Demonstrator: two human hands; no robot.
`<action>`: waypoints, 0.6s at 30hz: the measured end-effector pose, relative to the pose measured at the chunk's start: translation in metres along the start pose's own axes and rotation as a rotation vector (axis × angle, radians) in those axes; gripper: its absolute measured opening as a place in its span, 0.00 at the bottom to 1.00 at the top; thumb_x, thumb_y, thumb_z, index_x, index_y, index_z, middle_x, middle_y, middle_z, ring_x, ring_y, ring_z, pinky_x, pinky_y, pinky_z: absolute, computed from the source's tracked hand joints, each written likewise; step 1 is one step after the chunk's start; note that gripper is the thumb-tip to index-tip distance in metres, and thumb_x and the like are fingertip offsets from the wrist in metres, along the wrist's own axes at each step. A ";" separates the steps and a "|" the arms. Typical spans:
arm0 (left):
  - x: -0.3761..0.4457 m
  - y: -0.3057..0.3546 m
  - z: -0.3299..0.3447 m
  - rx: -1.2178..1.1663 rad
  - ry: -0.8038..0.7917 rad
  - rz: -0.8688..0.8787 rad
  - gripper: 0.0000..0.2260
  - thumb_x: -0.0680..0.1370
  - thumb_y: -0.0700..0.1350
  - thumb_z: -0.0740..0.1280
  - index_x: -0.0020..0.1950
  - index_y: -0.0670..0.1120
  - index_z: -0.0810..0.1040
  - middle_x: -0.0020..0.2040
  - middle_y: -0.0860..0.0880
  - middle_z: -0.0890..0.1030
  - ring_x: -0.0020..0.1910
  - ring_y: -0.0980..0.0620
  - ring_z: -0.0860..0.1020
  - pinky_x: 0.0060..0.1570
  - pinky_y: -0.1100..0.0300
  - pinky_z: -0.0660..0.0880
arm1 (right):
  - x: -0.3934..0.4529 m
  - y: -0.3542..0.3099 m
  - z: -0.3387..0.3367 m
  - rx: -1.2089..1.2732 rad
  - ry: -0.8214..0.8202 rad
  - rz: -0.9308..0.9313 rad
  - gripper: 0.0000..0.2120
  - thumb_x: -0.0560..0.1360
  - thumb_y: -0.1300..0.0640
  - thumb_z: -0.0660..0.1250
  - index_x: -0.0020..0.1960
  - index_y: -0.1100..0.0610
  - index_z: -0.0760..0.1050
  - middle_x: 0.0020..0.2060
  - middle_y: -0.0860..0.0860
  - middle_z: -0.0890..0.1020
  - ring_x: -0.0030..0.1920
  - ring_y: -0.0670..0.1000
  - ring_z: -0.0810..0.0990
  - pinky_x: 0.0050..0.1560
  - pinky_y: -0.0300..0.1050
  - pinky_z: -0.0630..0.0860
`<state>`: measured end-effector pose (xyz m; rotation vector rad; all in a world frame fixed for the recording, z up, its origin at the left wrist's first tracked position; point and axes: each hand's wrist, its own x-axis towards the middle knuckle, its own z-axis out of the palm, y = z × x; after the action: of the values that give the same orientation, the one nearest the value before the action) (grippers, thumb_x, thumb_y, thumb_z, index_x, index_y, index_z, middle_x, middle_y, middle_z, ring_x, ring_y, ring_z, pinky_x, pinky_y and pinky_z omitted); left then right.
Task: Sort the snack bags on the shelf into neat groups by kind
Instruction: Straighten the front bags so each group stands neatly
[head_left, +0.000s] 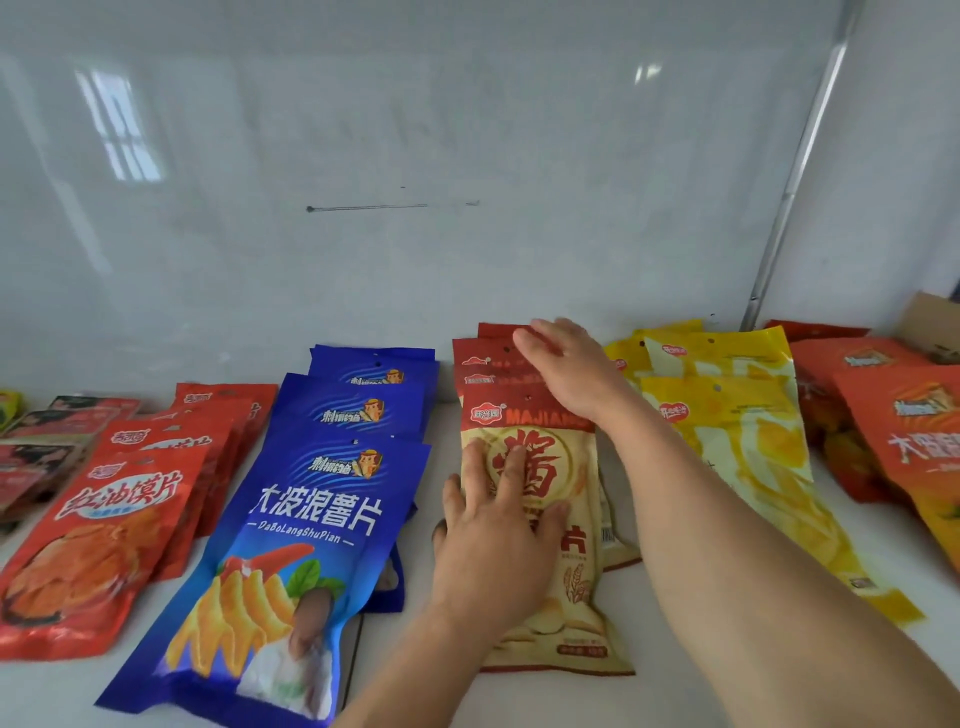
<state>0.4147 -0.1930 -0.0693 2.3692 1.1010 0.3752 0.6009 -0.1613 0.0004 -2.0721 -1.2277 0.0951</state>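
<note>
Squaring my cream-and-red foil snack-bag stack (540, 431), centre of white shelf (405, 649).
Left hand (493, 525) near, right hand (566, 369) far: both flat, fingers released, pressing edges flush.

Shop display shelf: white glossy shelf board (415, 649) with white back panel (363, 182); retail snack bags laid in overlapping rows by kind – blue potato-chip bags (311, 519), red bags (104, 519), yellow bags (737, 415)

Both hands lie flat, fingers spread: left (493, 525) nearer, right (569, 371) reaching farther.
</note>
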 end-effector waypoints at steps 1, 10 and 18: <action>-0.001 0.001 -0.001 -0.020 0.011 -0.001 0.34 0.81 0.66 0.56 0.83 0.60 0.44 0.82 0.55 0.37 0.82 0.46 0.44 0.77 0.41 0.56 | -0.011 -0.002 -0.004 0.064 0.004 0.004 0.38 0.77 0.28 0.49 0.78 0.49 0.64 0.77 0.52 0.64 0.78 0.54 0.60 0.76 0.57 0.59; 0.003 -0.007 0.001 -0.263 0.096 -0.023 0.37 0.80 0.62 0.64 0.83 0.59 0.47 0.83 0.55 0.40 0.82 0.45 0.51 0.77 0.46 0.62 | -0.103 0.026 0.015 0.429 -0.043 0.313 0.45 0.73 0.23 0.51 0.81 0.49 0.54 0.76 0.49 0.66 0.75 0.54 0.67 0.74 0.54 0.64; 0.003 0.000 0.012 -0.286 0.156 -0.054 0.35 0.81 0.62 0.62 0.83 0.56 0.49 0.83 0.52 0.44 0.81 0.43 0.53 0.76 0.45 0.62 | -0.115 0.027 0.031 0.552 -0.133 0.330 0.48 0.68 0.21 0.53 0.81 0.46 0.50 0.74 0.49 0.69 0.71 0.54 0.71 0.70 0.54 0.69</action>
<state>0.4216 -0.1948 -0.0797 2.0830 1.0974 0.6612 0.5458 -0.2431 -0.0707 -1.7697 -0.8005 0.6577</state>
